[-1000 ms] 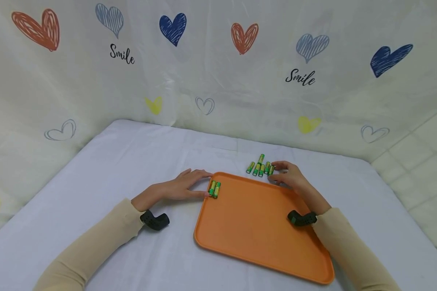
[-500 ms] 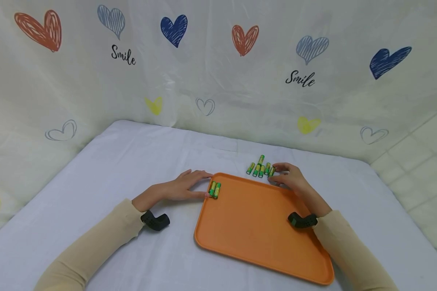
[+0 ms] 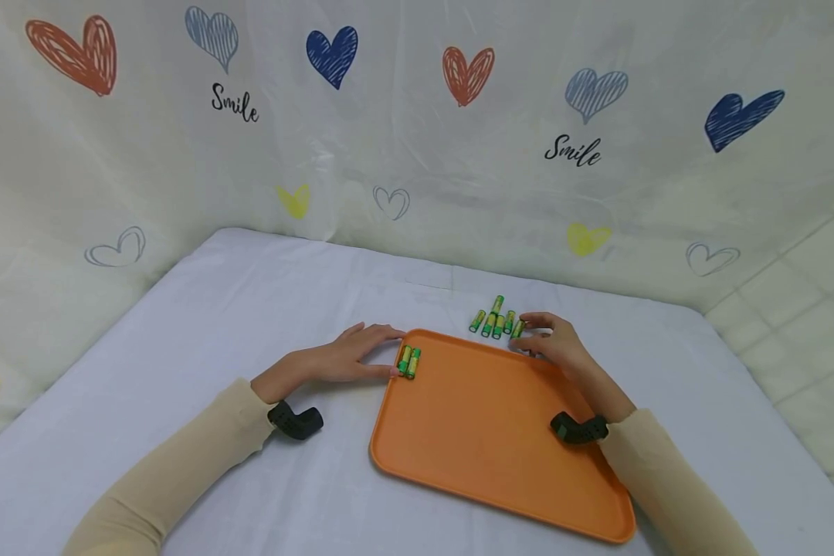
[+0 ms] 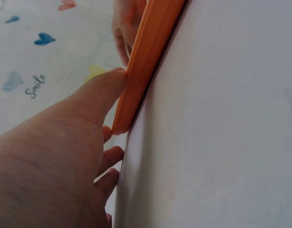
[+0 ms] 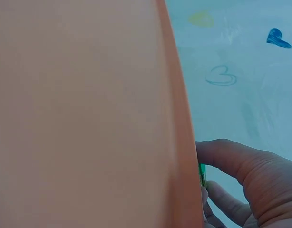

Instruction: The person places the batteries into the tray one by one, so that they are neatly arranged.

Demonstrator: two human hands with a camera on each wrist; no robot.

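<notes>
My right hand (image 3: 556, 340), beyond the far rim of the orange tray (image 3: 486, 440), pinches a green-and-yellow battery (image 3: 518, 330) lengthwise between thumb and forefinger. In the right wrist view, only a green sliver of this battery (image 5: 202, 175) shows past the tray's edge. Several similar batteries (image 3: 488, 324) lie on the white cloth just left of it. Inside the tray's far left corner, two batteries (image 3: 414, 363) lie side by side. My left hand (image 3: 350, 355) spans that corner with fingers extended, its thumb at the left rim, as the left wrist view also shows.
White cloth (image 3: 285, 479) covers the table under the tray. Behind its far edge hangs a pale curtain (image 3: 389, 139) printed with hearts and "Smile". Each wrist carries a black device (image 3: 296, 422); the right forearm crosses over the tray's right side.
The pinched battery has shifted slightly towards the tray, opening a small gap from its neighbour. My right hand moves slightly with it. The left hand stays at the tray corner.
</notes>
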